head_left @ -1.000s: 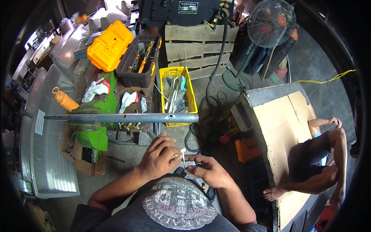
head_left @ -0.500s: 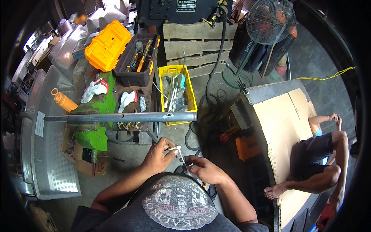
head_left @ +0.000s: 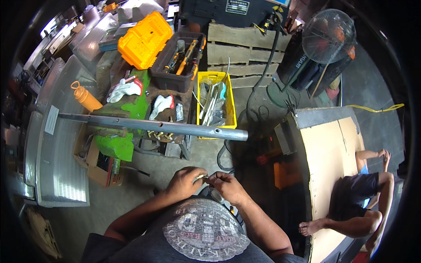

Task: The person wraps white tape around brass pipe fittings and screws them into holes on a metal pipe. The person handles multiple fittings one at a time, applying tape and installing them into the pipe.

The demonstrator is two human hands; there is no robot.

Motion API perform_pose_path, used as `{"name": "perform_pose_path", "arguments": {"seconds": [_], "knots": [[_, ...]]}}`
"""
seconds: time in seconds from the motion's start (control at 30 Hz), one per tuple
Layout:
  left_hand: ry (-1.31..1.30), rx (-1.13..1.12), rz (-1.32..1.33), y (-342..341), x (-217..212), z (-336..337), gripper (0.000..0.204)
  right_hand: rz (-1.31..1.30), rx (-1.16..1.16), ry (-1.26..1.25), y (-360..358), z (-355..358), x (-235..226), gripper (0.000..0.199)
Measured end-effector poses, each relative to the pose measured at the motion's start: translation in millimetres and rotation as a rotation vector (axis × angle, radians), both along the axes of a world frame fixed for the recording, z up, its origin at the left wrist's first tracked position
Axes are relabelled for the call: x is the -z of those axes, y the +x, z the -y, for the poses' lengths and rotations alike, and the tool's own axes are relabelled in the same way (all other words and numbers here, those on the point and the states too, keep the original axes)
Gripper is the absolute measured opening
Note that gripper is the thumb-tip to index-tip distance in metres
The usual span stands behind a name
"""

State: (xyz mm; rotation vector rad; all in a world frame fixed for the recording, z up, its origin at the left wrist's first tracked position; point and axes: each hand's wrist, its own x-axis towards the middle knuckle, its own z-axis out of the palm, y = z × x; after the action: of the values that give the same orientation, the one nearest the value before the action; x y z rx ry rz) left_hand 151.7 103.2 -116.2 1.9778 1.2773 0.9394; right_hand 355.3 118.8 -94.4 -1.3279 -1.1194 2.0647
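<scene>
Near the middle of the scene, in front of the dark shirt (head_left: 206,230), the two hands meet over the floor. The left hand (head_left: 186,182) has its thumb and fingers clamped on a small brass fitting (head_left: 200,176), which sits between the two hands and points right. The right hand (head_left: 226,187) is curled just beside it, fingertips close to the fitting's end; whether those fingers are clamped on anything I cannot tell, as the view is small and dim there. A round greyish object (head_left: 216,195) shows just below the right hand. Farther off, a long metal tube (head_left: 175,124) runs left to right (one hole shows near its right end), crossing in front of the tabletop (head_left: 186,101). More brass fittings (head_left: 161,135) lie there just beyond the tube, near a white glove (head_left: 161,107) and a small clear packet (head_left: 179,112). At the far side stands an open toolbox (head_left: 171,82), with a yellow crate (head_left: 231,109) to its right. On the right, another person's bare foot (head_left: 312,227) rests on cardboard (head_left: 329,166).
</scene>
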Motion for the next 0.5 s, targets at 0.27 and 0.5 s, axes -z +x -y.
{"name": "perform_pose_path", "arguments": {"seconds": [0.27,0.5], "knots": [[0.302,-0.095,-0.129,-61.8,6.9,8.1,0.020,0.044,-0.139,-0.001,-63.3,-4.6,-2.3,0.020],[0.314,-0.154,-0.080,-122.5,37.7,30.7,0.020,0.121,-0.219,0.039,-135.8,9.4,14.8,0.025]]}}
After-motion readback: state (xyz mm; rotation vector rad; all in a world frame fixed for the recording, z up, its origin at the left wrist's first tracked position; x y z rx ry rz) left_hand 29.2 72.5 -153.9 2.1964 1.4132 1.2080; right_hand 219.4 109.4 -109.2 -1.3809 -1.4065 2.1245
